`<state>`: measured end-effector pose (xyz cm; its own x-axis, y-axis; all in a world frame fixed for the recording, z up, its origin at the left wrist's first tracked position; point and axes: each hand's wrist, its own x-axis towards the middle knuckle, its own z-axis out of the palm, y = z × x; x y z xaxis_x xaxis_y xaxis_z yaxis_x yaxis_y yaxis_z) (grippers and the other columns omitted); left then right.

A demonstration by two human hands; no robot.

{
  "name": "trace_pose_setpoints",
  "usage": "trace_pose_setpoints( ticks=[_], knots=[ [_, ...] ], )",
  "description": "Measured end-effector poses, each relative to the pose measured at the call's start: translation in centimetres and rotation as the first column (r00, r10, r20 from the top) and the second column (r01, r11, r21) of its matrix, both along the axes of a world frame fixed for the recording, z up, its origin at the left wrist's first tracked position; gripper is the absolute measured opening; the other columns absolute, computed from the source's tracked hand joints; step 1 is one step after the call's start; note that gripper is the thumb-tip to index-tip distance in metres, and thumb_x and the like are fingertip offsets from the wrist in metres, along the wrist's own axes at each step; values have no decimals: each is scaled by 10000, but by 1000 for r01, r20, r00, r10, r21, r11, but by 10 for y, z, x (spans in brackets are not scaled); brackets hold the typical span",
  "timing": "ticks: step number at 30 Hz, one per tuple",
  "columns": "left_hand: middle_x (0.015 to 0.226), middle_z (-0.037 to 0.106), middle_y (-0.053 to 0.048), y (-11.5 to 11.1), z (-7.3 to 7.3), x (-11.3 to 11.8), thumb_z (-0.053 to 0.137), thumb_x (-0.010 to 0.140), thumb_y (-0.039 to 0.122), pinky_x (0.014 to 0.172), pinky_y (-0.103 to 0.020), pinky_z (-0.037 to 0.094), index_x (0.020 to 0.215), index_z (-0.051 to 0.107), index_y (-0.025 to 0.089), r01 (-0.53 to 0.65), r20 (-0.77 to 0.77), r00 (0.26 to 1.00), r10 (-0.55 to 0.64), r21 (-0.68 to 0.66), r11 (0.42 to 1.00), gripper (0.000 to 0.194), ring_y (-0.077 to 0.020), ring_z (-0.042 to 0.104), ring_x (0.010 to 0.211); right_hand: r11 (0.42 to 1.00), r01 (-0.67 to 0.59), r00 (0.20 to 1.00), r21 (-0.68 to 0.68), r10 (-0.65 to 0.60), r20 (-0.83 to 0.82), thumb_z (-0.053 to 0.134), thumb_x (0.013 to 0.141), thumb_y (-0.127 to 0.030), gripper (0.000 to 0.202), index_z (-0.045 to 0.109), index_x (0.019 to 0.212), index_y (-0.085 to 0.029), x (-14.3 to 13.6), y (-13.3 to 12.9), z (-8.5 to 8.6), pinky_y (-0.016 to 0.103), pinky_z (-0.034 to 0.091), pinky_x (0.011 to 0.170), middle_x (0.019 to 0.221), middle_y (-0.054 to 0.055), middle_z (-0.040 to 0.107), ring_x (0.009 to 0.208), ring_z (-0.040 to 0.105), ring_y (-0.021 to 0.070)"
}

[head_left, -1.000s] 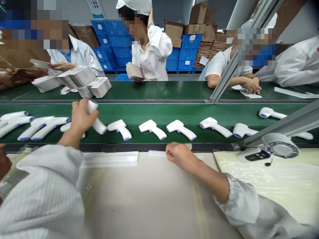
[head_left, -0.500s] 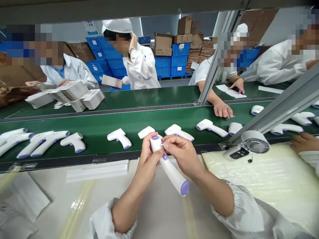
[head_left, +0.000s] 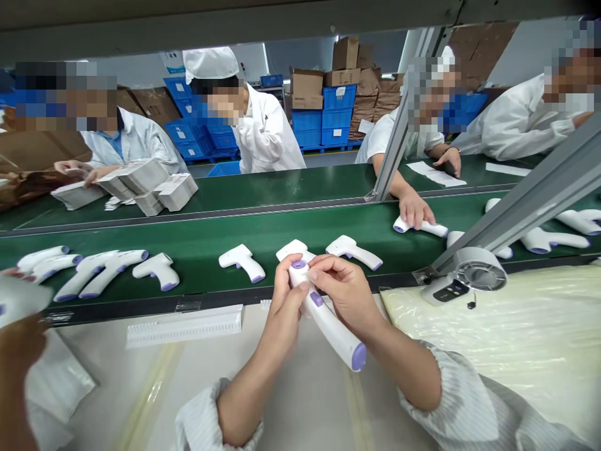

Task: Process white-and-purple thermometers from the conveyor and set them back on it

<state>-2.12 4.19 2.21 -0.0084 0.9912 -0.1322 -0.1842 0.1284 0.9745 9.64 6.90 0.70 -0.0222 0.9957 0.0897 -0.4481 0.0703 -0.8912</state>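
- L hand (head_left: 284, 294): clamped round head of 1 white gun-shaped device (head_left: 335, 329) w/ purple caps, held tilted over table (head_left: 310, 398), just this side of belt (head_left: 201, 250).
- R hand (head_left: 340, 288): thumb + forefinger tips together at same head; can't tell if anything's btwn.
- Other devices (head_left: 241, 263) on belt: 5 at left, 3 mid (1 partly behind hands), 1 under a co-worker's hand (head_left: 413, 210); more at right, partly behind frame bar (head_left: 516, 205), exact no. unclear.
- 1 white strip (head_left: 185, 326), 1 sm. fan (head_left: 481, 269) near belt.
- 4 co-workers (head_left: 275, 138) opp. side; 1 blurred hand (head_left: 21, 351) at L edge w/ white item (head_left: 23, 300).
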Motion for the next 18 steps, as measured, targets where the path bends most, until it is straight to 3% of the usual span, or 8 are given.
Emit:
trace_pose_setpoints(
  ticks=[14, 18],
  knots=[
    [1213, 594, -46, 4, -18, -11, 653, 895, 520, 877, -337, 524, 1261, 553, 338, 0, -97, 995, 11, 106, 994, 421, -219, 606, 1026, 997, 27, 997, 72, -32, 71, 771, 722, -279, 84, 718, 700, -217, -1, -2, 1, 339, 516, 841, 869, 29, 694, 859, 638, 183],
    [1112, 583, -21, 6, -22, -13, 640, 915, 555, 789, -289, 512, 1229, 549, 344, 39, -80, 996, -28, 137, 990, 390, -176, 587, 900, 1000, 12, 998, -21, -13, -63, 862, 629, -292, 245, 637, 672, -207, -3, 0, 0, 286, 517, 699, 905, 9, 664, 780, 611, 147]
  ],
)
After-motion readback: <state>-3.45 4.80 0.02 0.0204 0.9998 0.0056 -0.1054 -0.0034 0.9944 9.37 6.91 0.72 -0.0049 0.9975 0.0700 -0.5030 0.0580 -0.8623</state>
